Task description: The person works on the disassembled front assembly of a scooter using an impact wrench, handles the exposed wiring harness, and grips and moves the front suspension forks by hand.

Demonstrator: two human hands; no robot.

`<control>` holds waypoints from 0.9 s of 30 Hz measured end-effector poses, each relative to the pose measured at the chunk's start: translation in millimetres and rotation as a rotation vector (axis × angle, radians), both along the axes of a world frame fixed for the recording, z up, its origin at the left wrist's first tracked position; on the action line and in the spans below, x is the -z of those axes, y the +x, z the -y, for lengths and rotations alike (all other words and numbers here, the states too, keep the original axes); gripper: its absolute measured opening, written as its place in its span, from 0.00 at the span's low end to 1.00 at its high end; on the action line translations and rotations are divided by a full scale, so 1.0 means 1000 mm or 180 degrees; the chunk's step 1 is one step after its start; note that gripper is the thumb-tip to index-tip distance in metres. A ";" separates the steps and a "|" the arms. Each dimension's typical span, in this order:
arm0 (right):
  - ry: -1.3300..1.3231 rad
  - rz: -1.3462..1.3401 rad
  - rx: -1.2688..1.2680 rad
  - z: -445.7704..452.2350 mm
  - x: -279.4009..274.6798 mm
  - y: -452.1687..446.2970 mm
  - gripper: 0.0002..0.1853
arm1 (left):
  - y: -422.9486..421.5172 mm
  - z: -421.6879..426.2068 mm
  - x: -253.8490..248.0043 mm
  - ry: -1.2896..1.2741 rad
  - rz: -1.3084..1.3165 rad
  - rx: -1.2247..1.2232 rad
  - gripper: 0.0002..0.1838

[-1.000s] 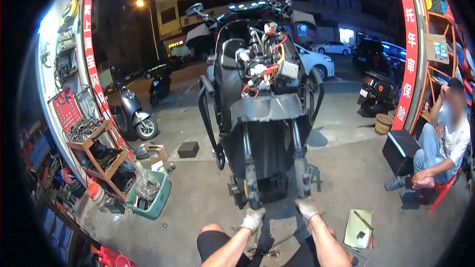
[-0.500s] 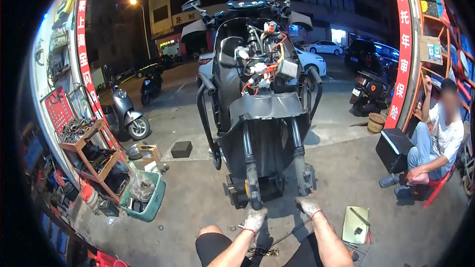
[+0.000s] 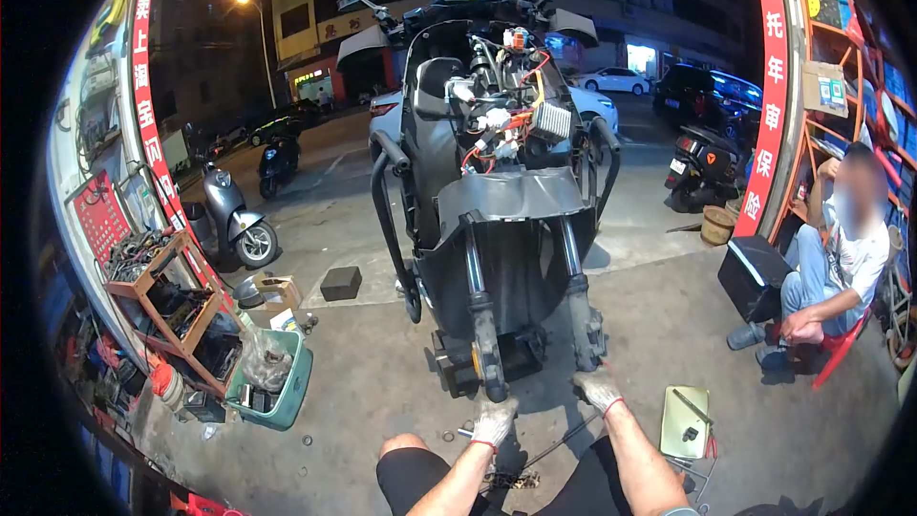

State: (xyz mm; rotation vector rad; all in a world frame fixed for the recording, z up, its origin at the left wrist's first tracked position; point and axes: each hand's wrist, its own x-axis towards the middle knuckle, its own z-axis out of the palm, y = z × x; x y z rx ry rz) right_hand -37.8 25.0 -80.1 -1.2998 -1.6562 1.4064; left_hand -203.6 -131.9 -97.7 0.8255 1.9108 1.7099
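A partly stripped scooter (image 3: 506, 201) stands facing me, its front wheel off and its two fork legs bare. My left hand (image 3: 495, 419), in a white work glove, is closed at the lower end of the left fork leg (image 3: 485, 339). My right hand (image 3: 599, 391), gloved too, is closed at the bottom of the right fork leg (image 3: 585, 325); its fingertips are partly hidden. Beside my left hand a small shiny metal piece (image 3: 465, 432) shows. Wires and a finned metal module (image 3: 552, 121) lie exposed in the scooter's open front.
A person (image 3: 841, 258) sits at right on a red stool. A pale tray (image 3: 678, 411) with tools and a long thin rod (image 3: 564, 441) lie on the floor. At left are a green bin (image 3: 298, 387) and a tool rack (image 3: 181, 311). A dark block (image 3: 341, 283) rests behind.
The view has shifted slightly, moving the scene a little left. Both hands stay at the fork ends, with only slight movement.
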 end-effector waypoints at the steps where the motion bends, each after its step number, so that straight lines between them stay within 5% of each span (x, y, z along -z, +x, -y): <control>1: -0.0092 0.0018 0.0013 0.001 0.000 0.000 0.11 | 0.000 0.000 0.000 -0.0009 0.0004 -0.0002 0.16; 16: 0.0342 -0.0074 -0.0034 -0.017 0.036 -0.002 0.09 | -0.005 -0.007 0.022 0.0107 0.0007 -0.0042 0.18; 25: 0.0195 -0.0202 -0.0055 -0.017 0.037 0.000 0.08 | 0.003 0.003 -0.009 -0.0117 0.0421 -0.0005 0.17; 27: 0.0308 -0.0352 -0.0109 -0.017 0.041 0.000 0.08 | 0.003 0.003 -0.010 0.0012 -0.0164 -0.0067 0.16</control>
